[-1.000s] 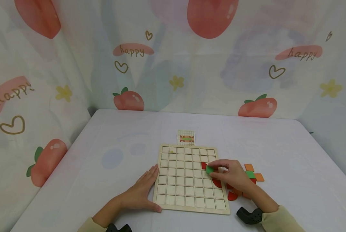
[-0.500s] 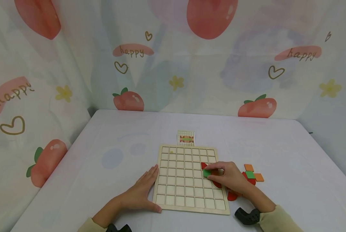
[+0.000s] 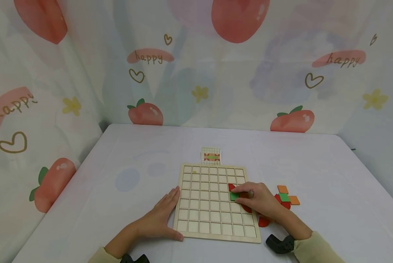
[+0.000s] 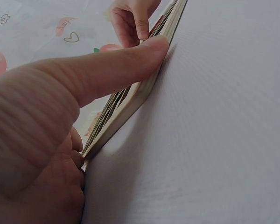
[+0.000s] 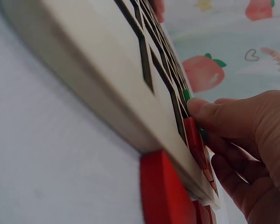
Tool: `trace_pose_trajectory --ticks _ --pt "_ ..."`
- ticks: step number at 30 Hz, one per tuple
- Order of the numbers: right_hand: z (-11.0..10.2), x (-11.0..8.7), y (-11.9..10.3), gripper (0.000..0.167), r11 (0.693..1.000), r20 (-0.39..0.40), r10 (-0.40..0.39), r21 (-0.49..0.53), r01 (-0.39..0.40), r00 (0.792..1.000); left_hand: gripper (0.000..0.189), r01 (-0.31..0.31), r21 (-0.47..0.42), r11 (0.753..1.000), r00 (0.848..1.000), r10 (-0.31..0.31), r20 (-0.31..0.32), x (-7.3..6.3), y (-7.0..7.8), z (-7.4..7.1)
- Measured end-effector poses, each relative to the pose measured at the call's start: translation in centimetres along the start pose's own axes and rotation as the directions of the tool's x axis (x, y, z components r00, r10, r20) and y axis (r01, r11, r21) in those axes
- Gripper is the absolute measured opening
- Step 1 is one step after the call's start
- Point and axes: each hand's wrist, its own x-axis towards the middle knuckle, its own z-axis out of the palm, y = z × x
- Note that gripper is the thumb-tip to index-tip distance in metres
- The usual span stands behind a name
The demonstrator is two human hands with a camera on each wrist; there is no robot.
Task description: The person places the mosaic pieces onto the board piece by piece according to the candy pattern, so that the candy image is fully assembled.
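Note:
A wooden grid board (image 3: 217, 238) lies on the white table. My left hand (image 3: 155, 219) rests at its left side, fingers extended along the edge; in the left wrist view the thumb (image 4: 116, 67) lies over the rim near a corner. My right hand (image 3: 262, 199) pinches a green square tile (image 3: 234, 196) between thumb and fingers, right at a cell on the board's right side. Just beyond that cell sits a red tile (image 3: 231, 187). A rounded red tile (image 3: 246, 208) shows at the right edge, partly covered by the right hand. In the right wrist view the thumb touches the green tile (image 5: 187, 94).
Beyond the board lies a small pattern card (image 3: 211, 156). Right of the board are loose tiles, among them an orange square (image 3: 283, 189), a green square (image 3: 284, 197) and a red rounded piece (image 3: 264, 221). A printed cloth (image 3: 232, 80) stands behind the table.
My right hand has moved slightly left and toward me with the green tile, which was tilted above the board and is now flat at the cell. The left hand stays put.

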Motion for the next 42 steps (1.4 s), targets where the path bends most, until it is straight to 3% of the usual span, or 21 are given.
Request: trace_pose_trajectory --ticks 17,30,35,42 --pt "0.0 -0.1 -0.2 0.027 0.998 0.027 0.003 -0.063 -0.001 1.0 0.125 -0.014 -0.002 1.0 1.0 0.014 0.004 0.0 0.0 -0.1" --pt "-1.0 -0.6 0.0 0.029 1.0 -0.061 -0.001 -0.018 0.0 0.998 0.125 -0.016 -0.006 1.0 1.0 0.016 0.003 0.1 -0.2 0.1" --pt "-1.7 -1.0 0.5 0.028 0.999 -0.058 -0.021 0.027 0.023 0.998 0.125 -0.019 -0.011 1.0 1.0 0.019 0.003 0.1 -0.3 0.1" --pt "-2.6 -1.9 1.2 0.029 0.987 -0.133 -0.036 -0.158 0.015 0.99 0.126 -0.004 -0.003 1.0 1.0 0.004 0.004 0.1 -0.3 0.1"
